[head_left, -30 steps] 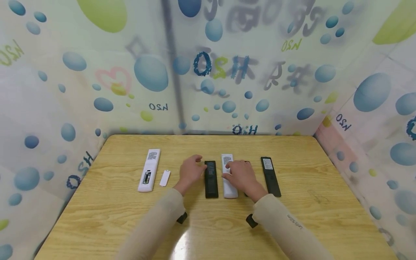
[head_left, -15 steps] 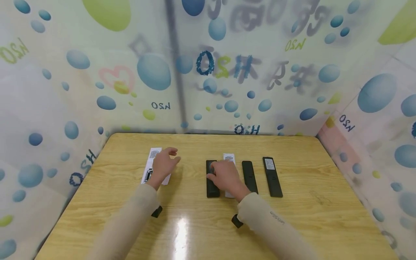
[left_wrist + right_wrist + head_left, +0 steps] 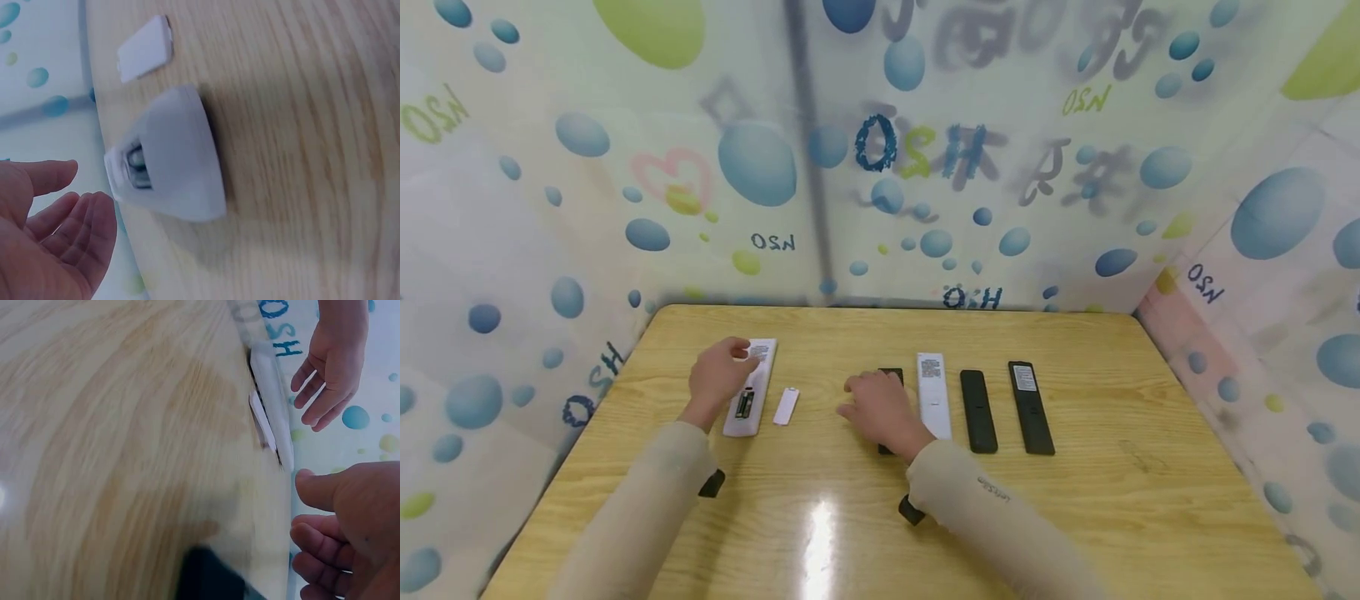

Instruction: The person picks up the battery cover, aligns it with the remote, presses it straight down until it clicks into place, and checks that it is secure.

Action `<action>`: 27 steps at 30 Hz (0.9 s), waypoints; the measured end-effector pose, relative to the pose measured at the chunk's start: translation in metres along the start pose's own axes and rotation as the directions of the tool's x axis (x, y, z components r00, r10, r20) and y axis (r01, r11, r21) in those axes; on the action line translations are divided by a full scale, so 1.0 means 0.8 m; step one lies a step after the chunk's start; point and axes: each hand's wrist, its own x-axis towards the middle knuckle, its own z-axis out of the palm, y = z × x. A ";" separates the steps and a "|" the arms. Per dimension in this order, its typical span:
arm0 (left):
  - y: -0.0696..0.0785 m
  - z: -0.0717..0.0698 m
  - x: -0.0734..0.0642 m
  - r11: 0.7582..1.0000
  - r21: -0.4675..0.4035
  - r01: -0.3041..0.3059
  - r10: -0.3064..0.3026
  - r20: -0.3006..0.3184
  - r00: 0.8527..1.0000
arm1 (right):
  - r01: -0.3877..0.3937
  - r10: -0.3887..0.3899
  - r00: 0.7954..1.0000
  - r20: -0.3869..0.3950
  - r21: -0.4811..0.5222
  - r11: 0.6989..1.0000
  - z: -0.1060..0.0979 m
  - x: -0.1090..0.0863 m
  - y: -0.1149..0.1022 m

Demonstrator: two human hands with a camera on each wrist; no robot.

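Observation:
At the left lies a white remote control [image 3: 763, 373], back side up, its battery bay bare with batteries [image 3: 137, 164] inside. My left hand [image 3: 718, 372] hovers at its upper left side, fingers loosely bent and holding nothing. The small white battery cover [image 3: 787, 407] rests just right of that remote. My right hand [image 3: 880, 407] is over a black remote [image 3: 891, 372], hiding most of it. In the right wrist view, the thumb and fingers of the right hand [image 3: 347, 531] are apart with nothing between them.
Right of my right hand lie a second white remote [image 3: 933, 392], a black remote [image 3: 978, 412] and another black remote with a white label [image 3: 1032, 410], in a row. A patterned curtain wall [image 3: 880, 242] stands behind the wooden table [image 3: 1097, 517].
Both hands have moved left: the left hand from beside the first black remote to the white remote with the bare battery bay, the right from the second white remote to over the black one.

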 end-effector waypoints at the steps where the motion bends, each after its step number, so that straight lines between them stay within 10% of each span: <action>1: -0.004 -0.001 0.001 1.000 0.005 0.010 -0.010 0.010 1.000 | 0.000 0.000 1.000 -0.002 -0.002 1.000 0.003 0.003 -0.004; 27: -0.013 0.005 0.010 0.988 0.039 0.153 -0.157 0.163 0.974 | -0.090 0.095 0.995 0.039 -0.111 0.990 0.057 0.063 -0.081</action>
